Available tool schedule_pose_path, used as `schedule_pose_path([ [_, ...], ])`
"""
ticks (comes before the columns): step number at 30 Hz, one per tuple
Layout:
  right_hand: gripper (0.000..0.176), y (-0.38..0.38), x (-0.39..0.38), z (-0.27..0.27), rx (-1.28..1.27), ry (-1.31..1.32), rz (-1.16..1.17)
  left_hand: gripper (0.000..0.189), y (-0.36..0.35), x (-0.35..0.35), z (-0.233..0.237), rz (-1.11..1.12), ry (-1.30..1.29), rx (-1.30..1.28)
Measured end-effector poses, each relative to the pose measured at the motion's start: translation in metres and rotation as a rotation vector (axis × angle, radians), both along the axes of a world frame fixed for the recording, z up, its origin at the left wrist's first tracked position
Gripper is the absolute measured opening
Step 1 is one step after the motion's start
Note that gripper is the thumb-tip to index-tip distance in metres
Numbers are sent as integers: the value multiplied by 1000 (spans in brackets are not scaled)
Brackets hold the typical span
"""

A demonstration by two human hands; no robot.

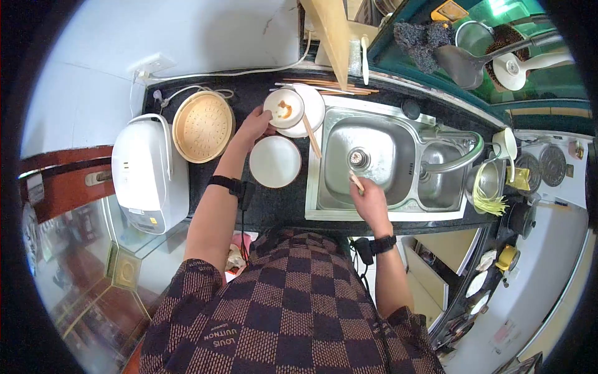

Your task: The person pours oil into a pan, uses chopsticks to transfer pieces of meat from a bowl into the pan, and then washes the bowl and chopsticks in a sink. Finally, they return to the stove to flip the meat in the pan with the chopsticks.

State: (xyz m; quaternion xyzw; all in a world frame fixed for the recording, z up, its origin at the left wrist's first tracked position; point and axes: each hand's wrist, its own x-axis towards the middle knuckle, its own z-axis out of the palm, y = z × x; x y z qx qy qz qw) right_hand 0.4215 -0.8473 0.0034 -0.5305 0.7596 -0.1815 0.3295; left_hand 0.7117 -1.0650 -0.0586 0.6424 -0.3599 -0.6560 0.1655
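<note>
My left hand (254,124) is closed on the near left rim of a small white bowl (294,101) with a brown-orange picture or residue inside. The bowl overlaps a white plate (316,106) behind it. A pair of wooden chopsticks (312,137) slants down from the bowl toward the sink edge. Just below my left hand lies another white plate (275,162) on the dark counter. Over the sink basin (342,146), my right hand (370,202) pinches a short, pale, stick-like thing (356,182), most of it hidden by my fingers.
A round tan basket (203,126) and a white appliance (144,171) stand at left. More chopsticks (336,83) lie along the back. The faucet (458,153) arches over the smaller basin. At right, green vegetables (487,201) hang from a metal bowl. Utensils hang at the upper right.
</note>
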Motion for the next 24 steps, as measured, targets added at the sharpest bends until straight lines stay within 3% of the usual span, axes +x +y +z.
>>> schedule_pose_path([
  [8, 24, -40, 15, -28, -32, -57, 71, 49, -7, -7, -26, -7, 60, -76],
  [12, 24, -19, -4, -18, -5, -19, -29, 46, -6, -9, -22, 55, 45, -73],
  [20, 26, 51, -97, -6, 15, 116, -142, 67, -14, -16, 21, -97, -216, -81],
  [22, 26, 65, -123, -5, 123, 158, -248, 64, -15, -14, 27, -123, -168, -72],
  [23, 27, 66, -135, -2, 15, 163, -269, 60, -11, -13, 34, -88, -149, -124],
  [24, 27, 68, -149, 4, 78, 184, -368, 56, -5, -14, 41, -50, -128, -175],
])
